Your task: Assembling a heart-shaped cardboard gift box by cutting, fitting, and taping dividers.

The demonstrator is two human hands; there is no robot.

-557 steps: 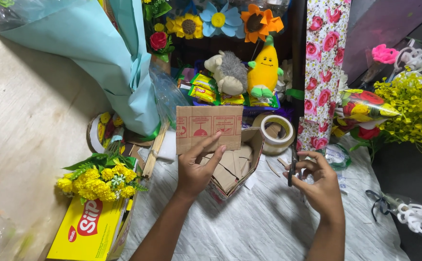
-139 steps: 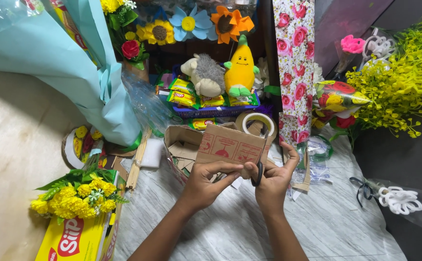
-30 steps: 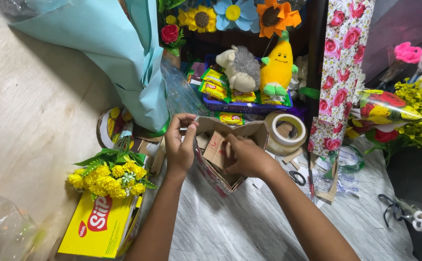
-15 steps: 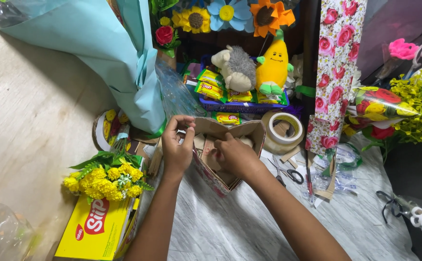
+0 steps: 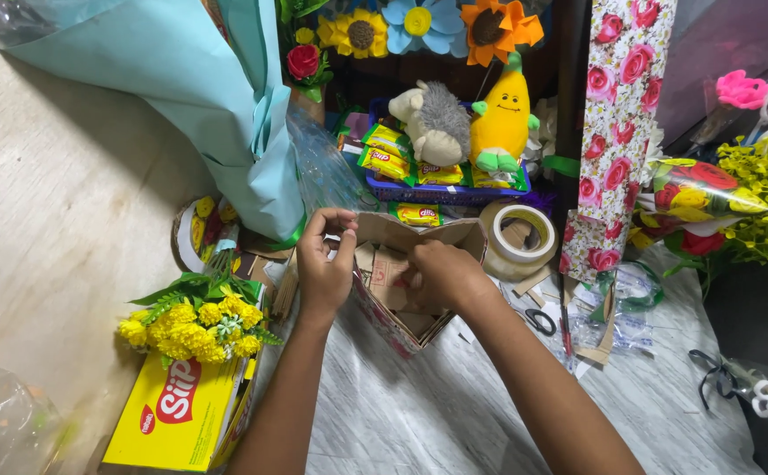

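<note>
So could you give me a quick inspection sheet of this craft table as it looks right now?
Surface: grey marbled table, with a pale wooden board to the left.
Job's things: heart-shaped cardboard box, open on top, cardboard pieces inside.
Clutter: roll of tape, scissors, yellow flower bunch on a yellow box, blue tray of snack packets, plush toys, floral wrapping paper, light blue paper sheet.
Grippers: left hand pinches the box's left wall; right hand reaches inside the box.
Cables: nothing seen.
Surroundings: paper flowers along the back, yellow sprigs at right; no other person seen.
</note>
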